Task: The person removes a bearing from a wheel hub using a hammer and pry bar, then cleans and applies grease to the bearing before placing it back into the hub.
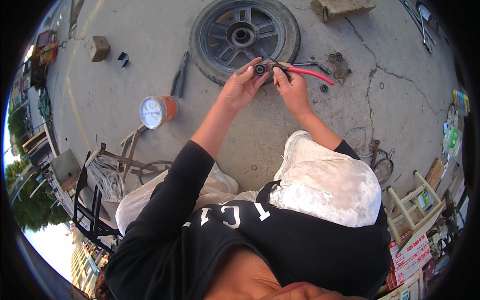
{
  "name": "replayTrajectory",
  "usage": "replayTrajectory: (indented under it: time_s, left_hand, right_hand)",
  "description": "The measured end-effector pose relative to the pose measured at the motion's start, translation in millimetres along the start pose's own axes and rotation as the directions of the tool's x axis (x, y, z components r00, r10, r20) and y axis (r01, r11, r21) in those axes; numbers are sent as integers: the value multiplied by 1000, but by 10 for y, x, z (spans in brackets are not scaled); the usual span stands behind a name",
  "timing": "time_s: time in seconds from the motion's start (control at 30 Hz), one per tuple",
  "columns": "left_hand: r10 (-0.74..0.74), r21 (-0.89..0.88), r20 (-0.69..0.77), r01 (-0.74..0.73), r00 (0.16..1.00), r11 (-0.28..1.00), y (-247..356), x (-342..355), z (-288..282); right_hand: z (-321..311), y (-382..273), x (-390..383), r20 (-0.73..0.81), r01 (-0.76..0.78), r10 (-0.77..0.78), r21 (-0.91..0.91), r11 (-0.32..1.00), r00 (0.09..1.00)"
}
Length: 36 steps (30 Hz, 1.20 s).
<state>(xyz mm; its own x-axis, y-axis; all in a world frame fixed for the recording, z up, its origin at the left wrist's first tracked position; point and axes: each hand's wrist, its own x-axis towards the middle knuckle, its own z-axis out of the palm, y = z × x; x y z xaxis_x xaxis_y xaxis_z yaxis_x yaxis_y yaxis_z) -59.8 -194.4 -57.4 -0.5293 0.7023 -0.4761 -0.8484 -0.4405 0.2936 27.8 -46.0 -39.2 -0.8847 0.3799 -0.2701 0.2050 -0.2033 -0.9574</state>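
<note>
In front of me, my left hand [241, 86] pinches a small dark bearing [260, 69] between thumb and fingers, its round face turned up. My right hand [293, 91] is closed on red-handled pliers [311, 73], whose dark jaws reach close to the bearing; whether they touch it I cannot tell. Both hands are just over the near edge of a wheel with a tyre [201, 50] lying flat on the ground. To their right a dark rod [305, 64] lies on the concrete, with a short dark cylinder [324, 68] and a ring-shaped part [324, 88].
A tub with a white lid [151, 112] stands left, below a long dark tool [179, 74]. Blocks [99, 48] [345, 7] lie left and at the far right. Metal tools [423, 27] lie at the right edge. A wooden frame stool [411, 205] and cartons [411, 257] stand lower right.
</note>
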Motion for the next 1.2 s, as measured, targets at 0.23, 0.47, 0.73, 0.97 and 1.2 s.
replayTrajectory:
  time_s: [0.23,0.47,0.73,0.97,1.2]
  left_hand:
    - [-30,118,5,30,1000,993,-1,-12,-10]
    - [-46,-31,52,48,998,998,17,-30,-49]
    - [-59,45,66,56,996,997,17,-21,-202]
    - [-16,121,19,14,1000,993,-3,-16,-173]
    - [36,203,12,-38,999,978,-6,-16,-125]
  right_hand:
    - [-76,82,36,101,-237,227,105,966,969]
    - [33,-42,-4,63,-186,180,120,975,982]
    - [-13,47,5,95,-228,222,62,972,970]
    - [30,-59,-27,81,-212,211,10,977,974]
    - [40,-61,-25,56,-210,215,-89,974,975]
